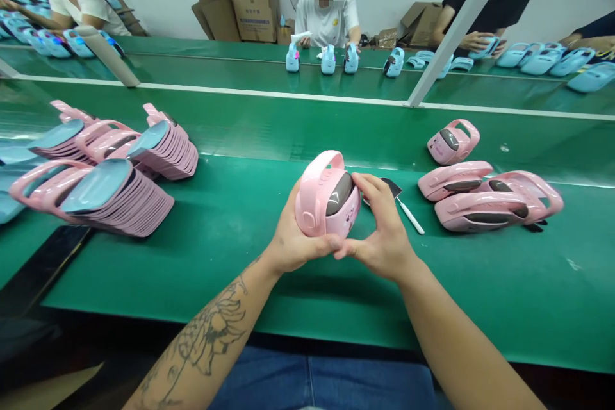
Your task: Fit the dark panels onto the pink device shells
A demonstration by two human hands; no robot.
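A pink rounded plastic case with a top handle and a dark window (pixel 340 195) is held up above the green table in front of me. My left hand (pixel 298 240) wraps around its left side, thumb along the bottom edge. On the other side my right hand (pixel 384 230) grips it, fingertips at the window's edge and thumb below, close to the left thumb. Just behind my right hand, a small tool with a white handle (pixel 410 215) and a dark flat blade lies on the table, partly hidden by the fingers.
At left stand stacks of pink and blue curved shells (pixel 120 198) with pink handled parts. Several pink cases (pixel 485 211) lie at right. A white rail (pixel 269 95) crosses behind, with posts. Beyond it, people handle blue cases (pixel 328 60); cardboard boxes (pixel 257 16) stand by the wall.
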